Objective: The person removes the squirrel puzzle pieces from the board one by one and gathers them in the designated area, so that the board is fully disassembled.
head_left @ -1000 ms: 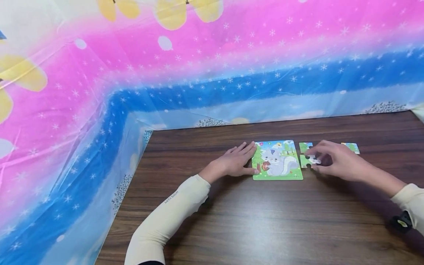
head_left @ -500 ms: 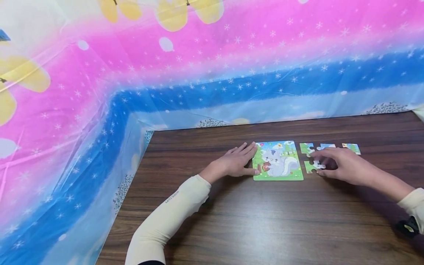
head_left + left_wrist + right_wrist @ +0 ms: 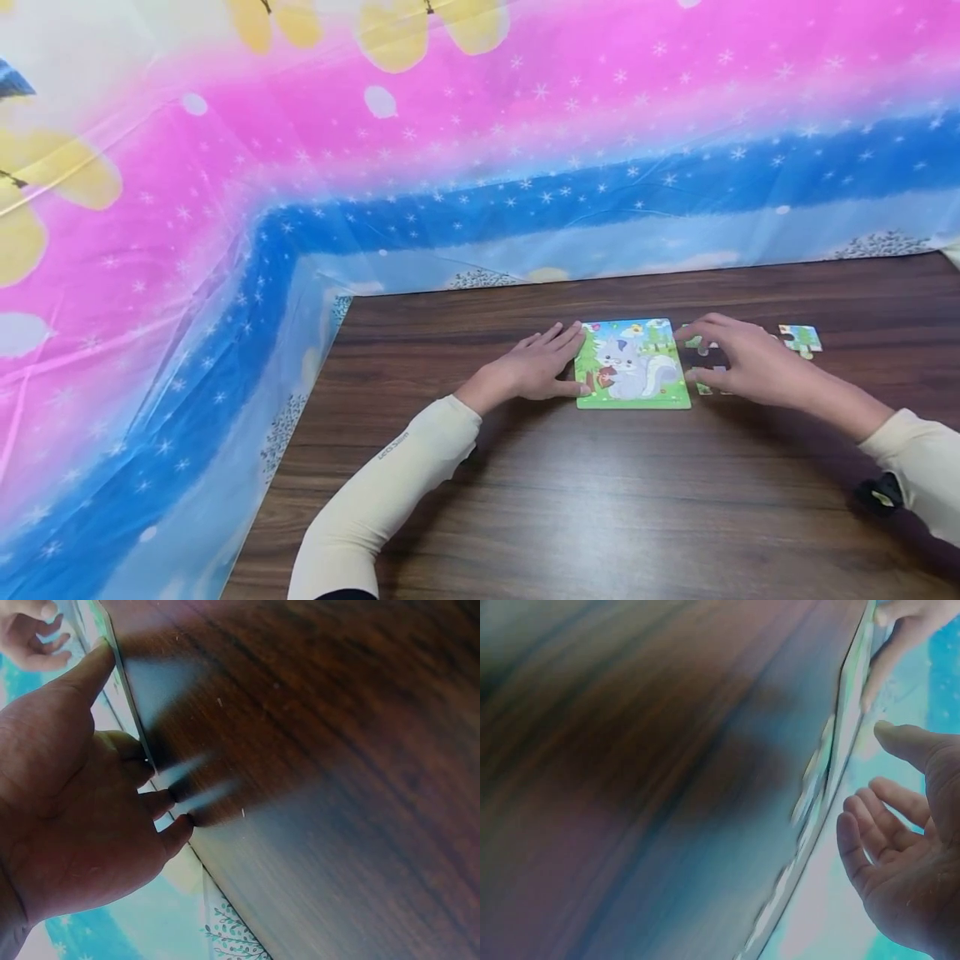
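Observation:
A square picture board with a grey squirrel on it lies flat on the table. My left hand rests at its left side, fingers straight, with thumb and fingertips on the edge; the left wrist view shows that thumb on the rim. Over loose jigsaw pieces to the right of the board, my right hand hovers with thumb and fingers apart. In the right wrist view this hand holds nothing. It partly covers an upper piece and a lower piece.
Farther right lies another jigsaw piece with a tree on it. The brown wooden table stretches toward me. A pink and blue patterned cloth hangs along its back and left edges.
My right hand slid the lower left jigsaw piece slightly toward me, away from the upper one, then let go and moved left toward the board. My left hand stays in place.

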